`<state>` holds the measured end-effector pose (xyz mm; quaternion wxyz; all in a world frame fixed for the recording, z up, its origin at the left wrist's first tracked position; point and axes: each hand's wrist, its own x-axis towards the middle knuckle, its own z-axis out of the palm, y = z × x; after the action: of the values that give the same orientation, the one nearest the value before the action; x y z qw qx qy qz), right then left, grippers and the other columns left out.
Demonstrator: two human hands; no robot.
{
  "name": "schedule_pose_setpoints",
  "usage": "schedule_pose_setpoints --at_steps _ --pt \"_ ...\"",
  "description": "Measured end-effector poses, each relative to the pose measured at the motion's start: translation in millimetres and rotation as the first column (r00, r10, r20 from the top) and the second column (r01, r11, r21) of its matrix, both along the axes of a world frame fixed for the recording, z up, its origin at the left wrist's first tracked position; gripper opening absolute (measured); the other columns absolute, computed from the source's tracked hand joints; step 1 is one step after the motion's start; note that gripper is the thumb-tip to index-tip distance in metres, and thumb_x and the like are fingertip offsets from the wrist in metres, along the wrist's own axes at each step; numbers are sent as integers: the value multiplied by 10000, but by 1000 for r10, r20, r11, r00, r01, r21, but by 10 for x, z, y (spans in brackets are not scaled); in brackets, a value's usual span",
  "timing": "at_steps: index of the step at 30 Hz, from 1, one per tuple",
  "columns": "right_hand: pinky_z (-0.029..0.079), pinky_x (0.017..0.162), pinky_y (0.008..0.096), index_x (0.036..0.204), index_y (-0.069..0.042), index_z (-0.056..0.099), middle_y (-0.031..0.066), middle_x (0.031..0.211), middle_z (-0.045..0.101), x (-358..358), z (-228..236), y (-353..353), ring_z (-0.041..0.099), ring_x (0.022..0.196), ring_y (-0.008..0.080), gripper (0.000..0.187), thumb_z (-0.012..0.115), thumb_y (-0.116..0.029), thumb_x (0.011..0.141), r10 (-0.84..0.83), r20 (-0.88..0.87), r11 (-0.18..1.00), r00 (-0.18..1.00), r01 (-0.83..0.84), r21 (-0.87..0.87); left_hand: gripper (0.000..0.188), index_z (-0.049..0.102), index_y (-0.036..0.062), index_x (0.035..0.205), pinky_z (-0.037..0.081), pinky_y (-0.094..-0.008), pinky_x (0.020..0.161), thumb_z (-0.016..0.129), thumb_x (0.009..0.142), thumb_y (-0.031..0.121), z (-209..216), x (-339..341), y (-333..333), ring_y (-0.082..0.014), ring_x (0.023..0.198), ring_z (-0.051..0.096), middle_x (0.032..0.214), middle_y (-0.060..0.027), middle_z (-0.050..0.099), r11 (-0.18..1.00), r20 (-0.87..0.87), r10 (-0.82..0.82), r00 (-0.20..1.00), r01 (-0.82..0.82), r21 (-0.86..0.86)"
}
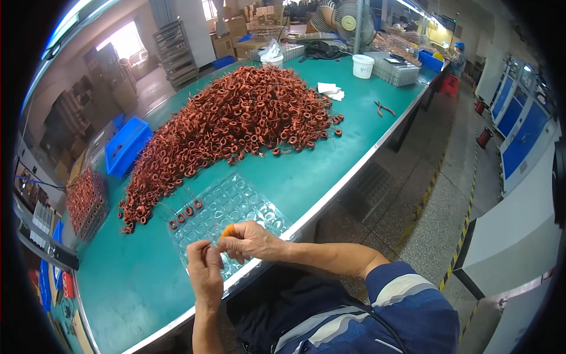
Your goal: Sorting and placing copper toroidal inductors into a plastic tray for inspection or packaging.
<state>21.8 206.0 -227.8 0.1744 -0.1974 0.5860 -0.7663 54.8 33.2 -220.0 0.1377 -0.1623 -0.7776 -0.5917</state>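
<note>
My left hand (pixel 206 271) and my right hand (pixel 252 241) meet above the near edge of a clear plastic tray (pixel 227 203) with round pockets. Both have their fingers pinched together, and whatever they hold is too small or too hidden to name. An orange covering (pixel 229 230) wraps one fingertip of my right hand. In the tray's far left corner sit several red-brown wire-wound rings (pixel 189 210), their thin leads sticking out. Behind the tray rises a large heap of the same rings (pixel 236 112).
A blue bin (pixel 127 146) and a stack of filled trays (pixel 86 200) stand left of the heap. Red-handled pliers (pixel 385 109), a white cloth (pixel 331 91) and a white bucket (pixel 362 66) lie farther back on the green tabletop (pixel 135 283). A person (pixel 457 59) is far right.
</note>
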Motion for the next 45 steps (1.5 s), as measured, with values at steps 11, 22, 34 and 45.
schedule_pose_setpoints --at_steps 11,22,34,45 --pt "422 488 211 892 -14 610 24 680 583 -24 60 146 536 542 83 243 603 -254 930 255 284 966 924 -232 -111 200 491 15 1013 464 -421 695 619 870 67 716 126 -106 -342 795 583 868 -168 554 725 140 -305 942 325 -608" --pt "435 478 251 826 34 657 36 600 571 10 190 113 538 526 91 201 632 -166 828 -157 -37 954 987 161 251 208 487 13 949 467 -382 668 634 864 134 351 -54 -47 -279 764 593 874 -126 566 697 -46 -159 986 79 -713" --pt "441 542 206 955 24 631 32 754 641 16 261 3 560 632 59 241 667 -193 856 -121 -89 976 989 135 171 366 315 -16 1305 490 -290 739 443 1005 148 -159 149 124 -154 752 576 907 -102 560 803 106 -299 948 190 565" --pt "491 873 279 1099 17 618 71 989 670 51 44 -179 617 949 129 348 724 -217 863 -191 -165 980 968 196 15 209 534 -17 1112 456 -275 618 479 990 144 -232 111 140 -126 657 515 758 -48 537 747 159 -184 970 33 664"
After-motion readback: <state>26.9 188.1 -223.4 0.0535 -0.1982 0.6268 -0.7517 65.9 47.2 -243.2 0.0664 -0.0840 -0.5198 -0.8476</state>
